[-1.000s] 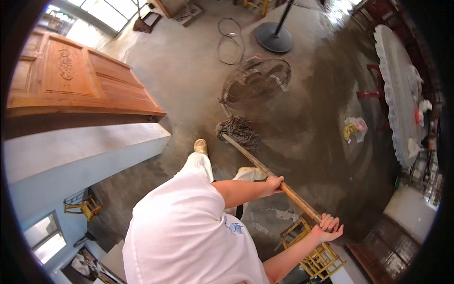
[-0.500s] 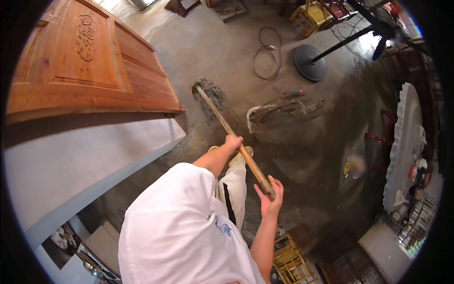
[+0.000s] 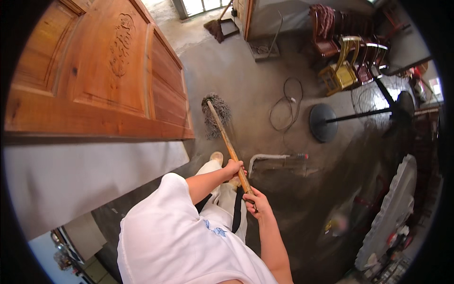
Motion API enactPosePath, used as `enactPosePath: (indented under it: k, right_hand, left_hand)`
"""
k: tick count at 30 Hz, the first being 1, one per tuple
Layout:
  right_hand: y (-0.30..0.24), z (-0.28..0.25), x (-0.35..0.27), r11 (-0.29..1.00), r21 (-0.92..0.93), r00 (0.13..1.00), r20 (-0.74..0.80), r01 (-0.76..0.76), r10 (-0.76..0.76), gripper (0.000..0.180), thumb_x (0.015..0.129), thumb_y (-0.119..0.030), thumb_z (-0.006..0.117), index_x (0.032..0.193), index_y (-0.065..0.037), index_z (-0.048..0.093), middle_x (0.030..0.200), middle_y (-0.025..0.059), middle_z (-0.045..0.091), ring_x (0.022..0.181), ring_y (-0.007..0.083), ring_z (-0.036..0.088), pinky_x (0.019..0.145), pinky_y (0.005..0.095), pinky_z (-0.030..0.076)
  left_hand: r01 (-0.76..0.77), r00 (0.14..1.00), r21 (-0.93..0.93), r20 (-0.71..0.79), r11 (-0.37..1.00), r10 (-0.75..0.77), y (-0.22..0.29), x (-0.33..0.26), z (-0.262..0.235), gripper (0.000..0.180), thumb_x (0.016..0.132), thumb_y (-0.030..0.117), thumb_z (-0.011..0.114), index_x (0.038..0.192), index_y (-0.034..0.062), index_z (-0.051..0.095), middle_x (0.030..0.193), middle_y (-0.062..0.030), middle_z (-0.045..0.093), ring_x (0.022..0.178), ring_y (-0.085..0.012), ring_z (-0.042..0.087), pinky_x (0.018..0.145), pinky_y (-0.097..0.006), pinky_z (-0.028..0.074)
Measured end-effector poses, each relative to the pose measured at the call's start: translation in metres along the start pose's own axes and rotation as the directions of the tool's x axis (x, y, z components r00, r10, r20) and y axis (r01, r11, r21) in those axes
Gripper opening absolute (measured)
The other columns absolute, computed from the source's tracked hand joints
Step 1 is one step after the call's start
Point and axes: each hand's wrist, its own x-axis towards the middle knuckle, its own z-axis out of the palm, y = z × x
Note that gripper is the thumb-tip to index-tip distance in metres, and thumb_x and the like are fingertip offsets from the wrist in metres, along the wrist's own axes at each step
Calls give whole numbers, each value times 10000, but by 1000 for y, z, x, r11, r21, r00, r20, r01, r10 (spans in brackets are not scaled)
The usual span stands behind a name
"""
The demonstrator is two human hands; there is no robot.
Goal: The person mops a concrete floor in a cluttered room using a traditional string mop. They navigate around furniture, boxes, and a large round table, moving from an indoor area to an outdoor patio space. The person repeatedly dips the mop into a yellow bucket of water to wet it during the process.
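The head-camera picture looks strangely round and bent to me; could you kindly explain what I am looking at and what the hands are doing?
It comes from a wide fisheye camera worn on a person's head, looking down, so straight edges curve near the rim. No machine is involved: the bare forearms rising from the lower edge are the wearer's own. The left hand and the right hand both grip the wooden handle of a mop, whose stringy head rests on the wet concrete floor. A carved wooden door lies flat to the left. A coiled cable, a fan stand's round base and stacked chairs are nearby.

Mop (image 3: pixel 226 138) with long wooden handle, slanting up and away from both hands gripping its near end, grey stringy head splayed on wet concrete ahead
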Motion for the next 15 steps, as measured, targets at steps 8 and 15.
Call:
enactPosePath:
  k: [8, 15]
  right_hand:
    - [-85, 110, 141, 996, 61, 991, 118, 63, -70, 586, 765, 32, 548, 1301, -99, 352, 699, 48, 470, 398, 90, 385, 306, 217, 264]
    - [-240, 247, 311, 986, 59, 967, 194, 156, -165, 697, 769, 24, 562, 1373, -101, 236, 652, 39, 475, 431, 96, 405, 338, 235, 292]
  left_hand:
    - [-113, 992, 118, -36, 987, 118, 173, 96, -69, 163, 784, 117, 499, 808, -38, 453, 642, -155, 521, 545, -279, 575, 528, -396, 530]
    - [-203, 946, 284, -189, 937, 263, 425, 208, -119, 164, 772, 126, 502, 759, -38, 496, 643, -121, 521, 528, -229, 561, 478, -341, 511]
